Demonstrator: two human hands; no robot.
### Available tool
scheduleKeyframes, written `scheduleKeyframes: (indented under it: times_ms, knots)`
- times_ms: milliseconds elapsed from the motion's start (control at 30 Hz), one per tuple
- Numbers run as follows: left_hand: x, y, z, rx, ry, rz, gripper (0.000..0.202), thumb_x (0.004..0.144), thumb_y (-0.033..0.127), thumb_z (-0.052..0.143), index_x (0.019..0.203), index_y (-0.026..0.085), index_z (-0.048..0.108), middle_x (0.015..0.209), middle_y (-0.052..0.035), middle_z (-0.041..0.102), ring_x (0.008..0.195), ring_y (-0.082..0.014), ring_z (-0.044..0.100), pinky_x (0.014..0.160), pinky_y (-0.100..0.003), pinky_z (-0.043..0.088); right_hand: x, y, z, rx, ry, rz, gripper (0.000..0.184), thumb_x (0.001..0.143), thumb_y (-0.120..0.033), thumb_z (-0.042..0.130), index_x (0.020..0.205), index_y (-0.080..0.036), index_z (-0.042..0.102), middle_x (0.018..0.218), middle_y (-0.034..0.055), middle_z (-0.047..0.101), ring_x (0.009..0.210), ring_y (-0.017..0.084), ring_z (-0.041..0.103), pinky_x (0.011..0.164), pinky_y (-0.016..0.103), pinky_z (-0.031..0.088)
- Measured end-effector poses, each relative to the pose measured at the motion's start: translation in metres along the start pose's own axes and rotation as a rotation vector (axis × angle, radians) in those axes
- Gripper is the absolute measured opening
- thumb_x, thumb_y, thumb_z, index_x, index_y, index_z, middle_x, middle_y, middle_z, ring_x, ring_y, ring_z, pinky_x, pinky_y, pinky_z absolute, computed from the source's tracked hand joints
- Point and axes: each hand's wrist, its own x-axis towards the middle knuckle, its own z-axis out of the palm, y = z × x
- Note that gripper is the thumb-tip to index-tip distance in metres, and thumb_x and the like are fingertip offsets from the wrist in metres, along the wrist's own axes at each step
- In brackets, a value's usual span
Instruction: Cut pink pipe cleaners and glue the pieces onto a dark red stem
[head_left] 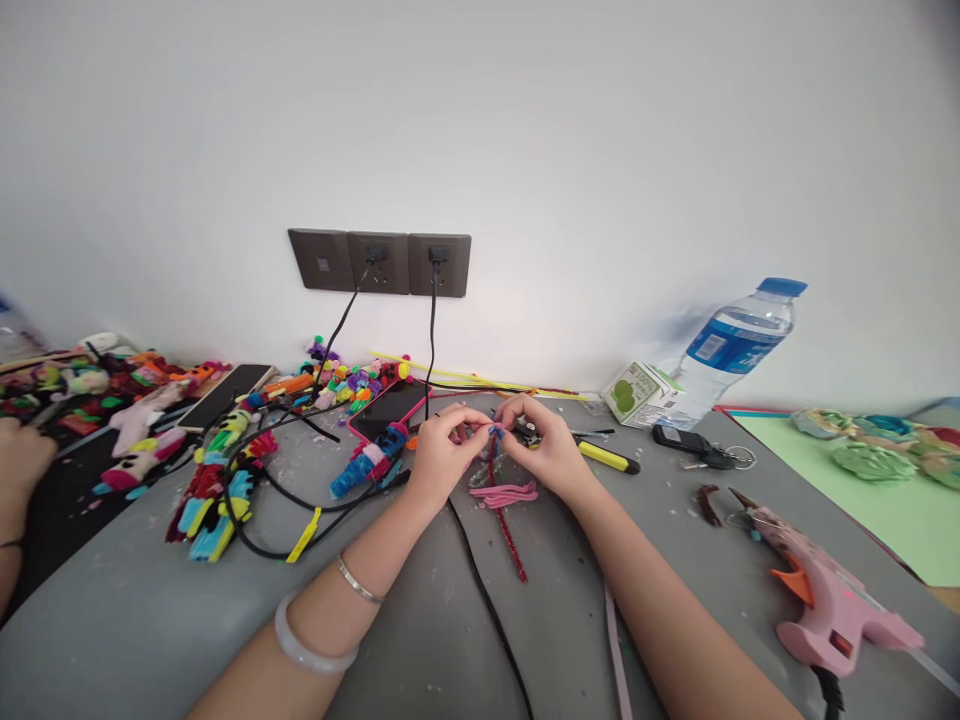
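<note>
My left hand (448,450) and my right hand (549,448) meet above the table. Between their fingertips they pinch a small fuzzy pipe cleaner piece (496,432), blue and red at the top. A red pipe cleaner stem (511,545) runs down below the fingers towards me; its join to the held piece is partly hidden. Pink pipe cleaner lengths (504,494) lie bunched across the stem. Beside my left hand lies a blue pipe cleaner figure (367,466). A yellow-handled cutter (604,457) lies behind my right hand.
A pink glue gun (821,600) lies at right, near keys (724,457). A water bottle (731,350) leans by a small carton (637,392). Black cables (244,540) loop across the table. Colourful pipe cleaner figures (217,490) and another person's hand (22,470) are at left.
</note>
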Motion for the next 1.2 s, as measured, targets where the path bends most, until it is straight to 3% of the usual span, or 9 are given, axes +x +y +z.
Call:
scheduleKeyframes:
  times_ms: [567,767,1200]
  knots:
    - [0.0004,-0.0017,0.0011,-0.008,-0.017,-0.013,0.01,0.082,0.025,0.064,0.08,0.019,0.072,0.076,-0.0023,0.067,0.058,-0.0115,0.051,0.055,-0.024,0.04,-0.0001,0.0003,0.0003,-0.012,0.04,-0.013,0.011,0.08,-0.013,0.055,0.081,-0.023,0.05,0.082,0.0016,0.059,0.077,0.017,0.057,0.072,0.03,0.046]
    - [0.0009,-0.0008,0.0008,-0.003,-0.025,-0.031,0.012,0.084,0.024,0.062,0.081,0.019,0.072,0.079,-0.0035,0.067,0.064,-0.0133,0.055,0.056,-0.024,0.04,-0.0005,0.004,0.0002,-0.032,0.046,-0.001,0.013,0.081,-0.013,0.056,0.089,-0.023,0.055,0.086,0.0025,0.06,0.076,0.017,0.056,0.073,0.032,0.046]
    - [0.0,-0.0048,0.0009,0.039,-0.021,0.007,0.013,0.086,0.022,0.061,0.085,0.018,0.073,0.08,-0.0038,0.069,0.066,-0.0137,0.057,0.055,-0.023,0.04,0.0,0.0014,-0.0004,-0.02,0.056,-0.05,0.013,0.08,-0.01,0.055,0.082,-0.023,0.054,0.083,0.0023,0.058,0.079,0.019,0.056,0.074,0.033,0.044]
